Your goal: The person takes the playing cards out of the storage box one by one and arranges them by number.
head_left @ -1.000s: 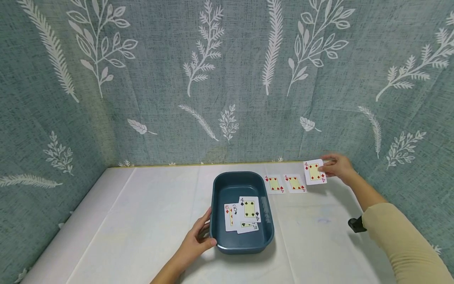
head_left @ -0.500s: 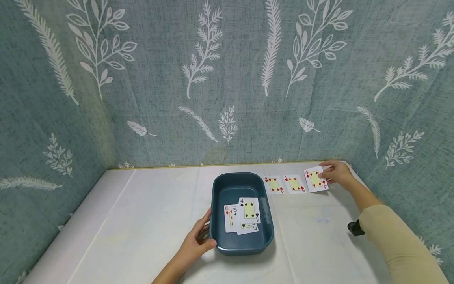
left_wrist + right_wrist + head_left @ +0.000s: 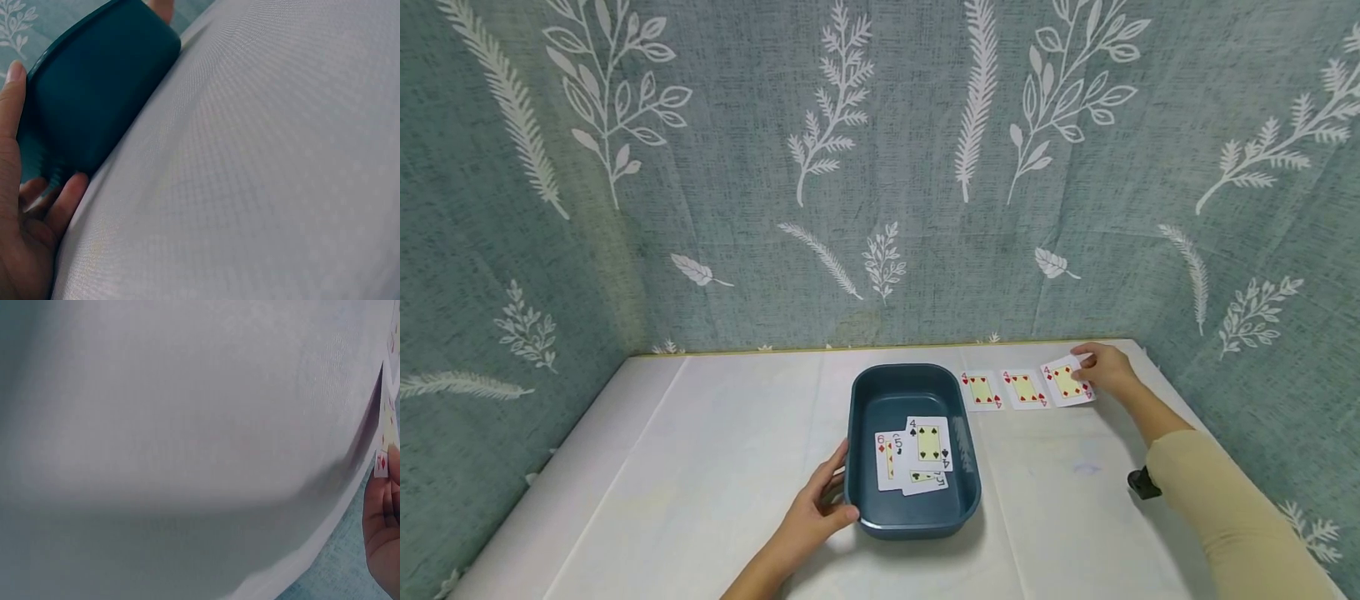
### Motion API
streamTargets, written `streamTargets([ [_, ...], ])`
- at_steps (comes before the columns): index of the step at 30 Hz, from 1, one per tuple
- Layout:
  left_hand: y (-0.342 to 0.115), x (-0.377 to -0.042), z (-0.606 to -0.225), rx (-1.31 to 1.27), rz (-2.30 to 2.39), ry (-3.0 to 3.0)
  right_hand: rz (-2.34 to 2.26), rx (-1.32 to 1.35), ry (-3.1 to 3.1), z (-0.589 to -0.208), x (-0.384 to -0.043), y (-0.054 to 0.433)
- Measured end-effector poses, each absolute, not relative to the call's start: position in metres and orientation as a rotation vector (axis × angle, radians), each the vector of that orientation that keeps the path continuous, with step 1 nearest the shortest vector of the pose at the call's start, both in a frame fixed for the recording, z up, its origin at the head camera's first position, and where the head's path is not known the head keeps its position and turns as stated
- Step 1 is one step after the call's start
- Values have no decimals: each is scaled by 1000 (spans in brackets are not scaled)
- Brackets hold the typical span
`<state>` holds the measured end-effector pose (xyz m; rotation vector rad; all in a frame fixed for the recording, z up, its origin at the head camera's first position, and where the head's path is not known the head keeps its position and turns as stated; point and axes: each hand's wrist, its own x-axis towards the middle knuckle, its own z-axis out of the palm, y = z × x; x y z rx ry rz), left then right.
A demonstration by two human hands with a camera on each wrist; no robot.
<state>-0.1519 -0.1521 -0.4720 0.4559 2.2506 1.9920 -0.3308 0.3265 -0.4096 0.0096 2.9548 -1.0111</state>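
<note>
In the head view my right hand (image 3: 1108,372) pinches the four of diamonds (image 3: 1060,377) at its right side, low over the table at the back right. The right wrist view shows this card (image 3: 387,419) tilted, its far edge close to the cloth and its near corner between thumb and fingers. Just left of it two red fours lie face up in a row, the nearer red four (image 3: 1023,389) and the farther red four (image 3: 981,391). My left hand (image 3: 808,517) grips the left side of a dark blue tray (image 3: 917,531), thumb at the rim, fingers against its lower wall (image 3: 103,81).
Inside the tray a four of spades (image 3: 928,444) overlaps a five (image 3: 925,483) and a six of diamonds (image 3: 886,467). White cloth covers the table (image 3: 685,475). A leaf-patterned curtain (image 3: 737,167) hangs along the back and sides. Something black (image 3: 1144,483) sits at the right sleeve.
My right hand has lowered the four of diamonds toward the table, lining it up beside the two red fours. The left hand and tray stay in place.
</note>
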Motion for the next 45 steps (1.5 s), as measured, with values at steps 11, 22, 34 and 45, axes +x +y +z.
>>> streamTargets([
  [11,-153,-152,-471,445,1988,2261,-916,7,2943,-415,-337,323],
  [22,-152,-151,-467,407,1966,2277,-909,82,2950,-420,-335,327],
  [34,-152,-152,-469,439,1977,2272,-917,130,2926,-423,-333,326],
  [45,-152,-152,-470,424,1973,2279,-811,18,2996,-421,-329,321],
])
